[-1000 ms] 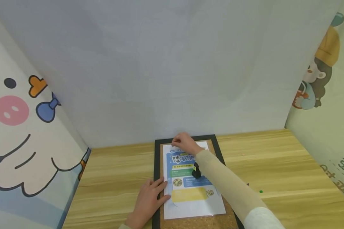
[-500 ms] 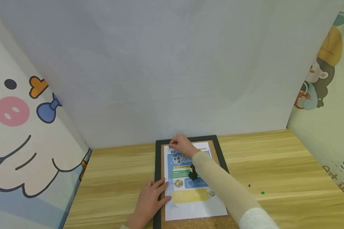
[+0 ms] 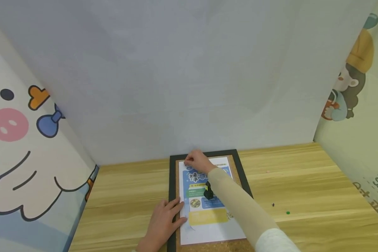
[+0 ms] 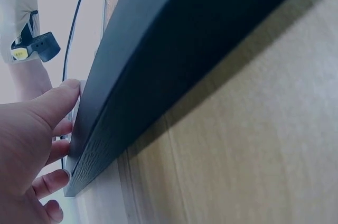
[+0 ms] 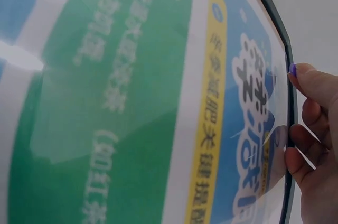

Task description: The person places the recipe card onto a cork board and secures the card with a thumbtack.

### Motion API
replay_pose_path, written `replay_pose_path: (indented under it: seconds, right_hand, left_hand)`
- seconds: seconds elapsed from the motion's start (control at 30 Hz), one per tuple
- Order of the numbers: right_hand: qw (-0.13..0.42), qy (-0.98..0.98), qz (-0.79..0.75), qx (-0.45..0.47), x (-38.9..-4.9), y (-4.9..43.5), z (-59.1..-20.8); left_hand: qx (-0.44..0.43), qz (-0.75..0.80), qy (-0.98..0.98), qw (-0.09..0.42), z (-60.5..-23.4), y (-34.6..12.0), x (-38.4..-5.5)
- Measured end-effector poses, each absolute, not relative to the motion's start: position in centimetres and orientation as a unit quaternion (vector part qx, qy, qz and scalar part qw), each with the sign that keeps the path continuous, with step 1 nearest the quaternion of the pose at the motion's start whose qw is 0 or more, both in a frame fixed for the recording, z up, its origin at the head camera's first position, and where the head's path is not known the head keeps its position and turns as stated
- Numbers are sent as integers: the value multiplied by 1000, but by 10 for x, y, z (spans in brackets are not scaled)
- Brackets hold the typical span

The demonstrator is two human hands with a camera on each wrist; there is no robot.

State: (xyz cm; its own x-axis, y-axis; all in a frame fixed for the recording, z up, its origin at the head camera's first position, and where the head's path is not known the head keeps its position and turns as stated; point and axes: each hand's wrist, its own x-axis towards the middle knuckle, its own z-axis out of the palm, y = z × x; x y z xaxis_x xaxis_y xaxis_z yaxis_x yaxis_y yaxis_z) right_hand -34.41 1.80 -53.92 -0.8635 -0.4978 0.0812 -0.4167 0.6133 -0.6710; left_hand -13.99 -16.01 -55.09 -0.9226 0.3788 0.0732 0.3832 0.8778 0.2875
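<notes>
You are, in my judgement, at the pinning step, setting a fastener at the far left corner of the glossy white sheet printed in blue, green and yellow (image 3: 212, 232). Your right hand (image 3: 199, 161) is bent over that corner, fingers curled, with thumb and fingertip pinched on a small purple piece (image 5: 293, 69), which I take to be a pin head; whether its point has entered the brown cork board (image 3: 215, 246) cannot be told. Your left hand (image 3: 162, 222) lies flat, fingers apart and gripping nothing, across the left rail of the black rectangular frame (image 3: 172, 182), with fingertips on the sheet's left edge. The sheet rests face up on the cork, inside the frame, on the pale wood-grain table (image 3: 129, 189). Its long axis runs away from you toward the grey-white cloth backdrop (image 3: 176, 87), roughly parallel to the frame's long rails; the headline end points to the backdrop and the plain white end faces you. The next move appears to call for a straight downward push while your left hand steadies the edge. Noted right of the board: a small green piece (image 3: 288, 212) and a small dark piece (image 3: 273, 204), apart from each other.
</notes>
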Motion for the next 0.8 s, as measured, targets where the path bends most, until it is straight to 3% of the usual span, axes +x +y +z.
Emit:
replay_pose_path:
  seconds: [0.8]
  right_hand:
    - [56, 918, -334, -206, -344, 7, -540]
  left_hand:
    - [-199, -152, -968, 22, -554, -161, -137]
